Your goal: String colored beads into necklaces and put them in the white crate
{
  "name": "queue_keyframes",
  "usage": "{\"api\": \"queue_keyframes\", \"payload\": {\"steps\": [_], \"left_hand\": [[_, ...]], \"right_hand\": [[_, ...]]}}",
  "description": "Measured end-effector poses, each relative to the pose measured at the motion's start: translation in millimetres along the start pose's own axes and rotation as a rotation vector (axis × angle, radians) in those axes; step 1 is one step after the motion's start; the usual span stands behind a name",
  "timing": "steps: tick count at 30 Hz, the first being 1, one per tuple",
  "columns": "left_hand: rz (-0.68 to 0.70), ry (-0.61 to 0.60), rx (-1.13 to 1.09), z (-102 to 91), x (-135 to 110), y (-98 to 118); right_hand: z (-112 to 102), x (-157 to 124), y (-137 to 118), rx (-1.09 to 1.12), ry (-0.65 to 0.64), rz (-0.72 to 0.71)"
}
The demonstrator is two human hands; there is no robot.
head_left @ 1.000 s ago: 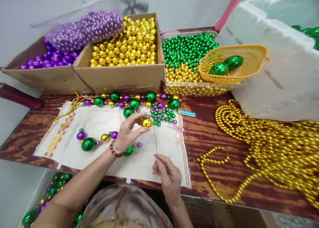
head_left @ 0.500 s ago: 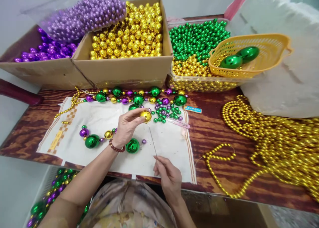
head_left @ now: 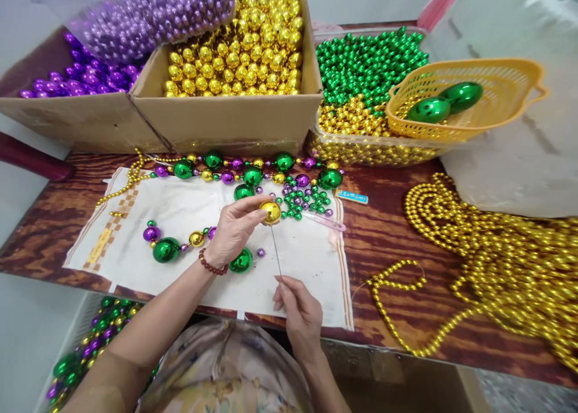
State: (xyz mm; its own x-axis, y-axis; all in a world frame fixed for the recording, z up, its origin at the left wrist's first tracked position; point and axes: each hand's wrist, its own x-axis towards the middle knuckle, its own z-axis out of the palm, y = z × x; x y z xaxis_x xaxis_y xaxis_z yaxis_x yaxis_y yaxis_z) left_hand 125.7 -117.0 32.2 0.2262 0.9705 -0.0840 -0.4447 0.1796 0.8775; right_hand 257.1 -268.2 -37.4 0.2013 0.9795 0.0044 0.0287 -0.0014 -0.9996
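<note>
- Nearest, the right hand (head_left: pixel 298 310) has its fingers closed on the lower end of a thin needle (head_left: pixel 276 250), which slants upward.
- Just beyond, the left hand (head_left: pixel 230 232) pinches a gold bead (head_left: pixel 271 212) in its fingers, above the white cloth (head_left: pixel 316 250); the needle's tip meets the bead's underside, though whether it is inside I cannot tell.
- A multicoloured strand (head_left: pixel 165 250) lies on the cloth, partly hidden by the left hand.
- Past the gold bead lies a pile of small green and purple beads (head_left: pixel 307 202).
- To the right, gold bead strings (head_left: pixel 501 280) are heaped on the worktop (head_left: pixel 383 220).
- Farthest, a cardboard box (head_left: pixel 226 121) holds gold beads, beside a clear tub (head_left: pixel 374 151) and a yellow basket (head_left: pixel 497 76).
</note>
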Motion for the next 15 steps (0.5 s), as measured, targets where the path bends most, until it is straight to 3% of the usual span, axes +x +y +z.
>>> {"api": "queue_keyframes", "payload": {"steps": [8,15], "left_hand": [[0.030,-0.022,0.064,6.5,-22,-4],[0.030,-0.003,0.004,12.9,-26,4]], "right_hand": [[15,5,-1,0.004,0.080,-0.030],[16,3,-1,0.001,0.086,-0.099]]}}
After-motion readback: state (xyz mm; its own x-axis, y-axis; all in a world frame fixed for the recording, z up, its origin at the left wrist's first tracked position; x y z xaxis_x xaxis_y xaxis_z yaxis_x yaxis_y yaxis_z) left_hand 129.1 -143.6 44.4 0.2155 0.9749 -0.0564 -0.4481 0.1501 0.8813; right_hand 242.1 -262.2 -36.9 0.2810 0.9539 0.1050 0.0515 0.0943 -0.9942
